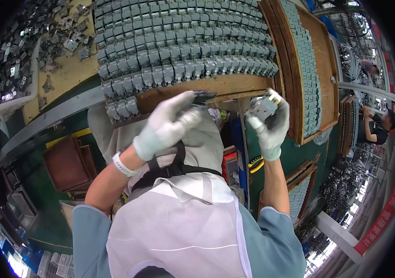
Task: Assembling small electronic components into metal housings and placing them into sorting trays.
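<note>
My left hand, in a white glove, is closed on a small black part; its exact kind does not show. In my gloved right hand sits a grey boxy metal unit with brass-coloured bits at its top corner, gripped between thumb and fingers. The two hands are apart, in front of my apron. Just beyond them lies a wooden tray filled with rows of similar grey units. The nearest row holds only a few, at its left end.
Loose metal parts cover a board at far left, beside a white-rimmed bin of dark pieces. More wooden trays of units stand on the right. A brown stool is at lower left. A co-worker sits at far right.
</note>
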A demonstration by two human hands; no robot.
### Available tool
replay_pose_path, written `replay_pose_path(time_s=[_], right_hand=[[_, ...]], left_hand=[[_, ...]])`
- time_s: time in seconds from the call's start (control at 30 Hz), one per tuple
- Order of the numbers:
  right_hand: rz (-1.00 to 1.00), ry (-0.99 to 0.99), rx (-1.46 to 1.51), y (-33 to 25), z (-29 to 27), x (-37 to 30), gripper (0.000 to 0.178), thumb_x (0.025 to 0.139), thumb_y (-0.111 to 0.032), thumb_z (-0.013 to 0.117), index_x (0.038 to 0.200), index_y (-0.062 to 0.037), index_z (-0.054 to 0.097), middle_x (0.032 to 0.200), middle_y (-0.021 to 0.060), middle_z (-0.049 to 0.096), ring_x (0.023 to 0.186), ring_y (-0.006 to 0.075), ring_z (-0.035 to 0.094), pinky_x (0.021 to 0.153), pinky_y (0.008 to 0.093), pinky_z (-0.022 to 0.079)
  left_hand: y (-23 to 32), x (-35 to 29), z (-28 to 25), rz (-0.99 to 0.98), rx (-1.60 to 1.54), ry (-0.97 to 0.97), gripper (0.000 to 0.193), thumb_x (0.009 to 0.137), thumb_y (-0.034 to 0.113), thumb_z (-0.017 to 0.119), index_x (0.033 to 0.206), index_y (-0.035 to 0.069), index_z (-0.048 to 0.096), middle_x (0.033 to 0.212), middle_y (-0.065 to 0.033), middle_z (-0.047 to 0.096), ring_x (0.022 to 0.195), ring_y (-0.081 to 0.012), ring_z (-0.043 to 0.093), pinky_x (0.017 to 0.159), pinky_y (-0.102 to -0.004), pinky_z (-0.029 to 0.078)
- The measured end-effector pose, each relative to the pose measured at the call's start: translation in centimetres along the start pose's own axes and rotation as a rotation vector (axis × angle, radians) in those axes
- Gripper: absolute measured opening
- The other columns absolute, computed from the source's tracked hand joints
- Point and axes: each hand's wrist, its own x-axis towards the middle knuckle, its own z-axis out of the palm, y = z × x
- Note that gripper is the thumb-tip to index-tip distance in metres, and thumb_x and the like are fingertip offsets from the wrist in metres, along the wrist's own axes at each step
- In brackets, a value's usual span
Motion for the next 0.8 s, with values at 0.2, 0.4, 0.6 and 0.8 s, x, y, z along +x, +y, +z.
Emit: replay_pose_path(time_s=[0.2,0.4,0.6,0.8], right_hand=[[-0.515,-0.096,-0.566,-1.8,3.5,2.4,0.058,0.074,-0.015,0.084,0.122,0.0044,0.058,0.111,0.0187,0.065,0.100,0.0319,0.066,0.088,0.0393,0.052],[-0.296,0.119,-1.035,4.0,-4.8,1.1,0.059,0.074,-0.010,0.083,0.127,-0.0022,0.056,0.107,0.0140,0.072,0.094,0.0266,0.072,0.083,0.0355,0.056],[-0.201,0.295,-0.991,6.6,-6.8,0.3,0.062,0.075,-0.010,0.084,0.130,-0.0062,0.056,0.112,0.0155,0.070,0.098,0.0262,0.071,0.086,0.0355,0.056],[-0.072,0.177,-1.190,10.4,-7.4,-3.2,0.048,0.074,-0.025,0.085,0.115,-0.0122,0.063,0.103,0.0066,0.071,0.084,0.0238,0.070,0.077,0.0368,0.056]], left_hand=[[0.2,2.0,1.0,0.224,-0.167,0.062,0.063,0.093,0.018,0.065,0.144,-0.006,0.037,0.123,-0.0138,0.060,0.111,-0.0171,0.058,0.097,-0.0311,0.047],[3.0,-0.7,-2.8,0.036,-0.024,0.204,0.035,0.097,0.009,0.056,0.130,-0.004,0.053,0.113,-0.0028,0.060,0.098,-0.0079,0.053,0.090,-0.0248,0.045],[-0.3,-0.4,-2.8,0.025,-0.089,0.202,0.051,0.094,0.010,0.063,0.137,-0.010,0.045,0.113,-0.0101,0.063,0.094,-0.0135,0.059,0.082,-0.0264,0.050],[3.0,-0.1,-2.2,0.160,0.066,0.216,0.030,0.094,0.003,0.053,0.122,-0.005,0.060,0.108,-0.0061,0.067,0.095,-0.0098,0.059,0.083,-0.0228,0.047]])
